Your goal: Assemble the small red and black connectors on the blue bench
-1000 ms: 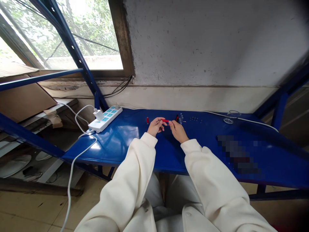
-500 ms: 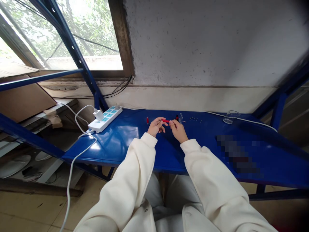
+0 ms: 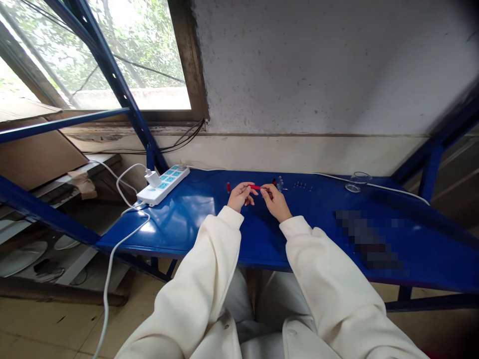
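Note:
Between my two hands lies a slim red pen-like barrel (image 3: 255, 187), held level above the blue table. My left hand (image 3: 240, 196) pinches its left part between thumb and fingers, with the other fingers curled below. At the barrel's right end, the thumb and fingertips of my right hand (image 3: 275, 201) are closed; any small part between them is too small to make out. A short red cap-like piece (image 3: 228, 187) stands on the table left of my left hand. Behind my right hand are small clear pieces (image 3: 280, 183) and a dark piece (image 3: 274, 182).
Several tiny pieces (image 3: 302, 185) lie in a row toward the right on the blue table (image 3: 179, 224). Farther right is a clear round container (image 3: 354, 187), beside a white cable. A white power strip (image 3: 163, 184) with a plug sits at left. A blurred dark object (image 3: 368, 239) lies front right.
The fingers of my right hand have shifted slightly at the barrel's right end, and more of the barrel shows. My left hand has moved very slightly left.

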Tool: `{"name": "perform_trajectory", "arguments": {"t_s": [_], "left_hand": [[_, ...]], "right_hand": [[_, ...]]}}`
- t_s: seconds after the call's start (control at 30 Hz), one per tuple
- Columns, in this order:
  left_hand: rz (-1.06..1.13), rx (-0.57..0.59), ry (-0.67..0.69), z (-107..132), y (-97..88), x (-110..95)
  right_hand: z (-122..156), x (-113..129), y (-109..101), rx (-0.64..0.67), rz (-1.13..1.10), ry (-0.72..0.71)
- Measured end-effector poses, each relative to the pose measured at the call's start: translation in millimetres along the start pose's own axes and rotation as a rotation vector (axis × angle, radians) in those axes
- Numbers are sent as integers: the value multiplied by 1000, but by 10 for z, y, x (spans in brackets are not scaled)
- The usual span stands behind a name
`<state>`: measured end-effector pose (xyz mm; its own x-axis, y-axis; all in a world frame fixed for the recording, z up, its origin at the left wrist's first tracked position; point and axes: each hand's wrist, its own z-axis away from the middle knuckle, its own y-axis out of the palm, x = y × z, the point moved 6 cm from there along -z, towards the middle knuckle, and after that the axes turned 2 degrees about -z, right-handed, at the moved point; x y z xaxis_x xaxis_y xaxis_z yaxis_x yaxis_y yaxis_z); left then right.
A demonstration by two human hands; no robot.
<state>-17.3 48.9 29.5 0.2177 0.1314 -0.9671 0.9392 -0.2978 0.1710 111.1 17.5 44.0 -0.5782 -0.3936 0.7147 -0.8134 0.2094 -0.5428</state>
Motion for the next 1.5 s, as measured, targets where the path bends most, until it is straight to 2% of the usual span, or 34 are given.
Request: {"name": "perform_trajectory", "arguments": {"t_s": [0.37, 0.6, 0.7, 0.9, 1.1, 1.2, 1.3, 1.37, 1.5], "left_hand": [[-80, 45, -23, -4, 30, 53], [-86, -148, -9, -14, -78, 36], [-75, -207, 12, -4, -111, 10], [-75, -320, 69, 28, -182, -46], [-132, -277, 52, 19, -157, -15], [-177, -258, 35, 37, -76, 24], [-268, -176, 42, 43, 79, 77], [-380, -128, 51, 22, 175, 113], [-699, -120, 90, -97, 295, 132]], "right_hand": [[-23, -17, -1, -97, -25, -171], [-17, -8, -6, -88, 164, -176], [-24, -35, 17, -43, 233, -156], [-39, -55, -45, -47, 252, -71], [-44, -180, -257, -136, 262, 122], [-39, -301, -357, -149, 274, 215], [-30, -440, -426, -132, 299, 311], [-23, -526, -440, -90, 327, 373], [-14, -612, -450, -50, 377, 449]]}}
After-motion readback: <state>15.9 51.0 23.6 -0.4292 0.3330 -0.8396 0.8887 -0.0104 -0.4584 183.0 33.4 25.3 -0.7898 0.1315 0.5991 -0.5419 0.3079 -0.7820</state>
